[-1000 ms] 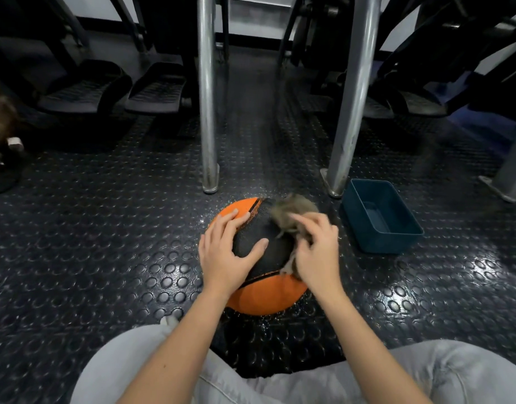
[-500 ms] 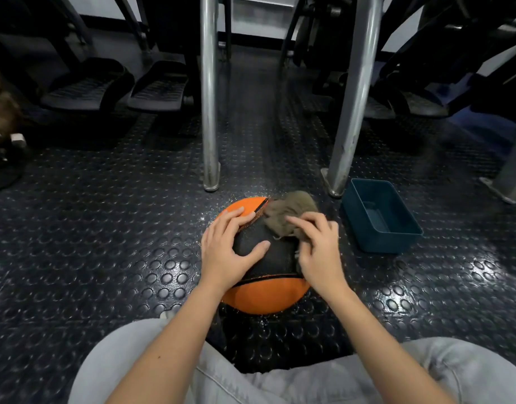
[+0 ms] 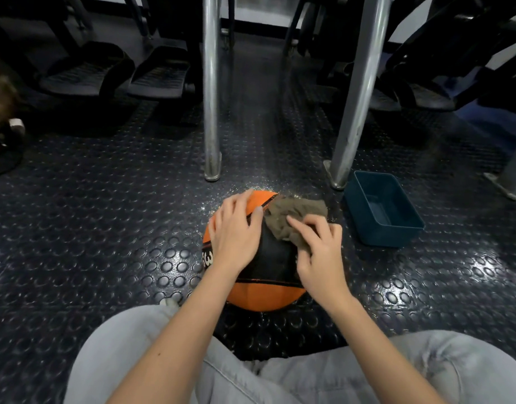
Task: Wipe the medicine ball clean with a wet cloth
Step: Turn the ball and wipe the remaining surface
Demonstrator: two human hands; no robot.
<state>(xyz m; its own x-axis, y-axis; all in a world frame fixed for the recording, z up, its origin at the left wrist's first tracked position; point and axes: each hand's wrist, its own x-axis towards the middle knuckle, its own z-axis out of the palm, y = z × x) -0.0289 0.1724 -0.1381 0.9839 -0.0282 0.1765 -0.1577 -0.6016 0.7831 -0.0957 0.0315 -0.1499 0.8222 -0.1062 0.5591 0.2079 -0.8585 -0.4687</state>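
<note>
- We see the medicine ball [image 3: 262, 293], orange with a black band, resting on the studded dark floor [image 3: 105, 228] just in front of our knees in grey trousers [image 3: 128, 354].
- Our left hand [image 3: 236, 231] lies flat on the ball's upper left side, fingers straight and slightly spread, thumb pointing toward the cloth.
- Our right hand [image 3: 321, 252] sits on the ball's upper right side, fingers bent over the brown cloth [image 3: 297, 208] and bunching it against the surface.
- The cloth spreads past the fingertips over the far top of the ball.
- A blue tub [image 3: 382, 240] stands on the floor near the ball's right side, apart from it.
- Two metal posts [image 3: 211, 97] [image 3: 358, 91] rise from the floor beyond the ball.
</note>
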